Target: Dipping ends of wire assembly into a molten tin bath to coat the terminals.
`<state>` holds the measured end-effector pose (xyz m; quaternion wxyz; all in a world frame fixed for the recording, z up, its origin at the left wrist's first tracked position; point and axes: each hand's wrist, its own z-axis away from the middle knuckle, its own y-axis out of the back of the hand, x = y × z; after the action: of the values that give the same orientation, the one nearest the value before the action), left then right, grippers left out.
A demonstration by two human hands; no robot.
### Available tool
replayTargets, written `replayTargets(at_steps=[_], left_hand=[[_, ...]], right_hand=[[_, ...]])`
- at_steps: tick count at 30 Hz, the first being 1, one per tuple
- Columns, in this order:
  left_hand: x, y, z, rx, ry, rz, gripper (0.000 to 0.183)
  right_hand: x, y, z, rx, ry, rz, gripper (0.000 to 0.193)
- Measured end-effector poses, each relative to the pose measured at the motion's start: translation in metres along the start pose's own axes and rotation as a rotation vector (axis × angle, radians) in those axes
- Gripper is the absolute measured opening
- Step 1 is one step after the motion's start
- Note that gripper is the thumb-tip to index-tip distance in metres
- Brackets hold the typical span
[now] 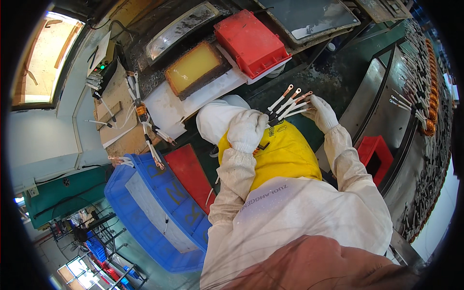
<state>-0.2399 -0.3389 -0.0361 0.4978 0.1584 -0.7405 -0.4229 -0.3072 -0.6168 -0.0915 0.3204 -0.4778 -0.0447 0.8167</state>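
Observation:
Both my hands wear white gloves. Over the yellow cloth (290, 154) on my lap, my left hand (247, 129) is closed round a wire coil, which it mostly hides. A bit of orange winding and a black end show below that hand. Several white-sleeved leads (290, 104) fan out from the coil to the upper right, with black sleeving at their base. Copper ring terminals (290, 87) tip most of them. At the right end of the fan, my right hand (323, 114) has its fingers and thumb closed at the tip of a lead.
A similar coil (140, 110) lies on the wooden bench at left. Ahead are a tray of yellow material (195, 67) and a red box (251, 41). A blue bin (140, 212) stands at left. Many finished-looking coils (430, 87) line a metal rack at right, near a red bin (376, 157).

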Motion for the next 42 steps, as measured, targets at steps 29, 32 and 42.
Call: replayTargets(at_steps=[29, 32, 42], left_hand=[[0.0, 0.025, 0.013, 0.074, 0.05, 0.294, 0.023], [-0.022, 0.047, 0.042, 0.152, 0.223, 0.466, 0.024], [-0.024, 0.114, 0.156, 0.036, 0.485, -0.042, 0.035]], right_hand=[[-0.034, 0.007, 0.007, 0.169, 0.43, 0.521, 0.037], [-0.064, -0.062, 0.047, 0.158, 0.683, 0.638, 0.027], [0.008, -0.191, 0.079, -1.068, 1.057, 1.331, 0.037]])
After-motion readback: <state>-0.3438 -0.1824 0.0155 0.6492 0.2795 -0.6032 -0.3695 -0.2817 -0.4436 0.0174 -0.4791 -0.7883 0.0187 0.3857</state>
